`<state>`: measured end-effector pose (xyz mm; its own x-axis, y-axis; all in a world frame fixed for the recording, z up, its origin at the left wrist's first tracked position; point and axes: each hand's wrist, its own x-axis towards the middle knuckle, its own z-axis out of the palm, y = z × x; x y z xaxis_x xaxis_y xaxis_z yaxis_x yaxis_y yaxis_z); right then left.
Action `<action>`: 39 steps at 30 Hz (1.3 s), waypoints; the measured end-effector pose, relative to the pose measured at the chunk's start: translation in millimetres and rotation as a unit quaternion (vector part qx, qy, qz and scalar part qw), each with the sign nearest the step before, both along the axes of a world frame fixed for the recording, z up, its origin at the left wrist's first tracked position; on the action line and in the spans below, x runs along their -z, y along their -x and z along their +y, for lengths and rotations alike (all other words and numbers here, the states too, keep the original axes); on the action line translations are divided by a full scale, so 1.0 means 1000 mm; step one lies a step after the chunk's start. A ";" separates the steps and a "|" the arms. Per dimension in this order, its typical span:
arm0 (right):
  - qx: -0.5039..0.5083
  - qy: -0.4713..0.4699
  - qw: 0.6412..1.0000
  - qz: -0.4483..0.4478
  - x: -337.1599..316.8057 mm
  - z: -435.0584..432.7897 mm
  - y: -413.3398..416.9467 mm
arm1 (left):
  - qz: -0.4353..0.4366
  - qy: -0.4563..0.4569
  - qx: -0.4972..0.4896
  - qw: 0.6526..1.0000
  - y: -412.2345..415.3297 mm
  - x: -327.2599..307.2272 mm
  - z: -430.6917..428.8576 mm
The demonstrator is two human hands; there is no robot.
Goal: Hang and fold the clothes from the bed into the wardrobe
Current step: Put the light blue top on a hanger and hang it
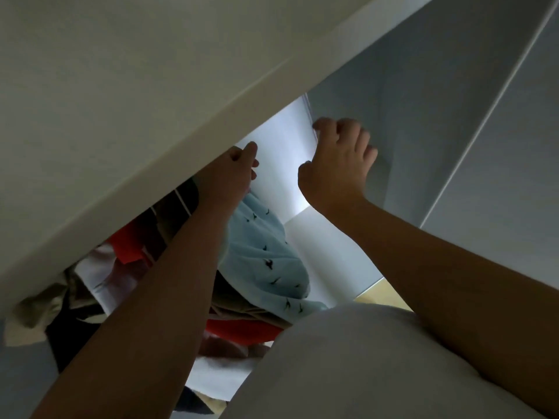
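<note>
I am looking into the white wardrobe [453,101], under a shelf [136,101]. A light blue shirt with small dark bird prints [266,258] hangs inside. My left hand [239,167] reaches up just above that shirt, its fingers partly hidden behind the shelf edge, so its hold is unclear. My right hand [338,164] is raised to the right of it with its fingers curled, next to the corner where the side wall meets the bright back panel [284,158]. Nothing shows in its grasp.
More clothes hang to the left of the blue shirt: a dark striped one [178,204], a red one [130,243], a white one [102,273] and a khaki one [39,309]. The wardrobe's side wall and door frame stand at the right. My white top [348,373] fills the bottom.
</note>
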<state>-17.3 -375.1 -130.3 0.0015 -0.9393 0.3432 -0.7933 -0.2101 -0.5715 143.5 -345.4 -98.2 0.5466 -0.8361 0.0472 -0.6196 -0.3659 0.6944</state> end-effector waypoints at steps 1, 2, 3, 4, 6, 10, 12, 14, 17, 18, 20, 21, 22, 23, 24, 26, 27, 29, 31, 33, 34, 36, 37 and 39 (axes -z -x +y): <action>0.009 -0.066 0.997 0.028 0.007 0.001 0.006 | 0.001 0.000 0.021 1.000 0.008 0.001 -0.004; 0.006 -0.139 0.990 0.038 0.014 0.001 0.012 | -0.002 -0.005 0.035 0.999 0.017 0.003 -0.007; -0.007 -0.210 0.977 0.027 0.020 0.001 0.018 | 0.003 -0.002 0.046 0.999 0.023 0.005 -0.009; -0.030 -0.263 0.964 0.011 0.025 0.000 0.023 | 0.009 -0.005 0.048 0.999 0.025 0.010 -0.012; -0.104 -0.291 0.951 0.033 0.035 -0.004 0.033 | 0.018 -0.017 0.047 0.999 0.030 0.017 -0.015; -0.158 -0.327 0.932 0.010 0.037 -0.008 0.045 | -0.002 -0.031 0.063 0.998 0.041 0.018 -0.025; -0.157 -0.340 0.927 -0.005 0.034 -0.006 0.049 | 0.013 -0.038 0.064 0.997 0.046 0.013 -0.031; -0.170 -0.334 0.927 -0.012 0.038 -0.008 0.054 | 0.043 -0.048 0.066 0.996 0.054 0.008 -0.037; -0.170 -0.335 0.925 -0.065 0.032 -0.007 0.060 | 0.065 -0.063 0.059 0.994 0.069 0.002 -0.042; -0.159 -0.347 0.916 -0.123 0.030 -0.006 0.063 | 0.074 -0.067 0.051 0.994 0.074 0.000 -0.043; -0.135 -0.346 0.911 -0.180 0.029 -0.007 0.070 | 0.122 -0.069 0.025 0.990 0.083 -0.004 -0.046; -0.142 -0.333 0.913 -0.188 0.027 -0.007 0.074 | 0.160 -0.066 0.009 0.985 0.086 -0.006 -0.047; -0.151 -0.325 0.914 -0.189 0.025 -0.007 0.079 | 0.201 -0.060 -0.003 0.978 0.089 -0.009 -0.048; -0.162 -0.319 0.917 -0.177 0.023 -0.006 0.084 | 0.240 -0.048 -0.004 0.970 0.091 -0.010 -0.048; -0.168 -0.314 0.919 -0.169 0.022 -0.004 0.088 | 0.267 -0.037 0.006 0.963 0.093 -0.010 -0.049; -0.178 -0.314 0.919 -0.161 0.022 0.002 0.100 | 0.300 -0.025 0.038 0.953 0.097 -0.009 -0.048; -0.183 -0.311 0.920 -0.153 0.024 0.005 0.106 | 0.320 -0.025 0.049 0.946 0.100 -0.007 -0.049; -0.192 -0.299 0.925 -0.136 0.030 0.013 0.114 | 0.374 -0.023 0.055 0.925 0.104 -0.003 -0.049; -0.195 -0.293 0.927 -0.129 0.036 0.023 0.122 | 0.425 -0.006 0.055 0.904 0.107 0.000 -0.048; -0.185 -0.303 0.927 -0.121 0.043 0.033 0.132 | 0.484 0.009 0.042 0.874 0.110 0.004 -0.044; -0.176 -0.311 0.927 -0.111 0.047 0.040 0.138 | 0.509 0.010 0.033 0.860 0.110 0.006 -0.041; -0.153 -0.324 0.929 -0.088 0.056 0.056 0.151 | 0.506 -0.009 0.029 0.862 0.111 0.009 -0.035; -0.138 -0.331 0.929 -0.088 0.060 0.064 0.157 | 0.481 -0.028 0.035 0.875 0.111 0.013 -0.031; -0.107 -0.339 0.929 -0.103 0.065 0.083 0.166 | 0.432 -0.062 0.047 0.898 0.113 0.024 -0.023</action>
